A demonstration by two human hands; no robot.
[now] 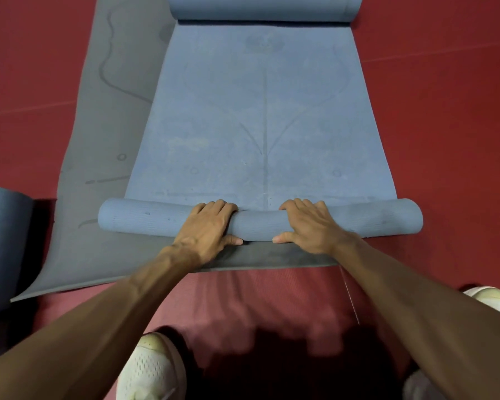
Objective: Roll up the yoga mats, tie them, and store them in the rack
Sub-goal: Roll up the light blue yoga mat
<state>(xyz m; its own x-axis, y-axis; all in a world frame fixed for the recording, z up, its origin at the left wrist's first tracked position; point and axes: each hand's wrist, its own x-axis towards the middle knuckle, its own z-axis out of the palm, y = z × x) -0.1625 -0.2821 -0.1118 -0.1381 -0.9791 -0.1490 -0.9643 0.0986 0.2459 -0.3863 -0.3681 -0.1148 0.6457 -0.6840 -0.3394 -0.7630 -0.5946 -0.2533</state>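
While both hands are curling around the near rolled end of the blue mat [260, 116] on the red floor [445, 111], left hand [207, 229] and right hand [306, 226] are gripping close together; the ungripped roll ends are likely loosening and telescoping, and the grey mat [104, 140] beneath is risking getting dragged along.

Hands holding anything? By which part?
Yes: both grip the blue mat by its rolled near end, mid-width. Left hand left of centre, right hand right of it, fingers over the top, thumbs on the near side.
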